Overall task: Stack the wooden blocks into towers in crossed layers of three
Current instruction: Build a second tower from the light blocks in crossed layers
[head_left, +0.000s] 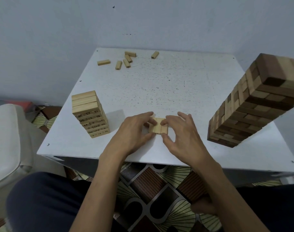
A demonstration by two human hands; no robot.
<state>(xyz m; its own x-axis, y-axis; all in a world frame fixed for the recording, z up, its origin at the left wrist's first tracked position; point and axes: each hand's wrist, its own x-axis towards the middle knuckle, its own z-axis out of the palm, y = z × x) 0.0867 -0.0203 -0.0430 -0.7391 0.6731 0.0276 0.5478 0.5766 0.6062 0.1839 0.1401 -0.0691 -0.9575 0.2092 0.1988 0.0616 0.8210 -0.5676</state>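
Two towers stand on the table (159,84). A pale tower (90,113) at middle left is several crossed layers high and topped by a full row of three. A much taller dark tower (253,104) at the right edge of the frame looks finished.

A third tower has barely begun. At lower centre a layer (158,125) of three pale blocks lies side by side with long sides touching and ends toward the viewer. A pale bit shows just left of it, by the left fingers; I cannot tell whether that is a block underneath.

Six loose blocks (126,63) lie scattered at upper centre, well apart from the hands and not yet stacked. By my judgement most of the work is done. What is left is to cross further layers on this one, and the six would give two more.

The left hand (133,133) comes at the layer from the left, thumb at the near end and fingers curled over the far left corner. The right hand (184,134) mirrors it, with thumb at the near right corner and forefinger at the far right. Its other fingers are spread and raised.

Each grip pinches the layer, seemingly squaring the three blocks together. The layer sits right between the two grips, touching both, and appears to rest on the table rather than being lifted.
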